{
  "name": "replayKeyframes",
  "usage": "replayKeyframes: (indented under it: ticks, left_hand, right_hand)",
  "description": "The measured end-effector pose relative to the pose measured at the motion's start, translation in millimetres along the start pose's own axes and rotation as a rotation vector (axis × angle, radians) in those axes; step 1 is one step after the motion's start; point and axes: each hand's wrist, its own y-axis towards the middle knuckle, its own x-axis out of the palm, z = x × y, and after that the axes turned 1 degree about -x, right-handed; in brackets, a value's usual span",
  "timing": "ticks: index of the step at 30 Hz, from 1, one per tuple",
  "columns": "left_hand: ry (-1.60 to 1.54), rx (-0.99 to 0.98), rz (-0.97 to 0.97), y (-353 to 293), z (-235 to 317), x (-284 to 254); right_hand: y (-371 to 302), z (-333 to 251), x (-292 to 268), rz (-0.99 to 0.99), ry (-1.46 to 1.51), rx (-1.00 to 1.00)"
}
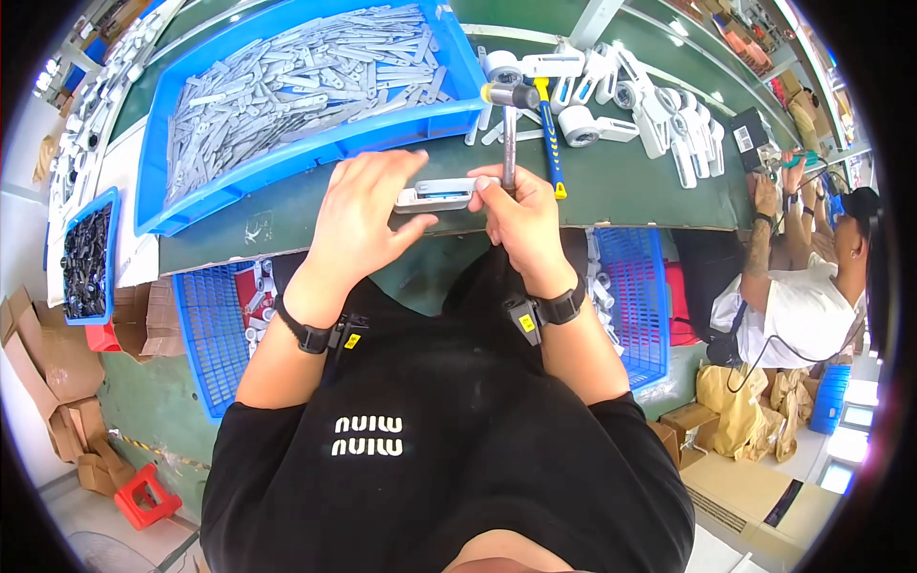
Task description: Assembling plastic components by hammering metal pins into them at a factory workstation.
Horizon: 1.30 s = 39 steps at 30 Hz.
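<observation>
A pale grey-white, long plastic housing (pixel 435 201) with a bluish strip inside is held level over the table's front edge. My right hand (pixel 523 215) grips its right end between thumb and fingers. In that same hand a hammer (pixel 510 134) stands upright, its metal shaft passing through the fingers and its two-ended yellow and dark head at the top. My left hand (pixel 358 215) is open around the housing's left end, fingers spread and thumb apart; whether it touches the housing I cannot tell. A yellow-and-blue tool handle (pixel 551 143) lies just right of the hammer.
A blue tray (pixel 315 148) heaped with grey strips fills the back left. White handheld-shaped units (pixel 659 110) are piled at the back right. A small blue bin (pixel 107 205) holds black parts. Blue baskets (pixel 215 334) stand under the table. A co-worker (pixel 807 286) sits at right.
</observation>
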Motion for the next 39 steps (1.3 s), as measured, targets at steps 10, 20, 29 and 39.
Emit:
replayKeyframes:
  ticks: [10,20,29,39]
  left_hand:
    - [-0.107,-0.093,-0.112,-12,-24,6]
    - [-0.239,-0.136,-0.098,-23,-38,16]
    - [-0.179,-0.071,-0.09,-22,-36,14]
    - [0.012,-0.143,-0.181,-16,1,17]
  right_hand:
    - [10,2,15,-0.043,-0.275,0.017]
    - [18,7,10,-0.021,-0.489,-0.015]
    - [14,9,10,0.021,-0.626,-0.059]
    - [22,18,-4,-0.075,-0.677,-0.119]
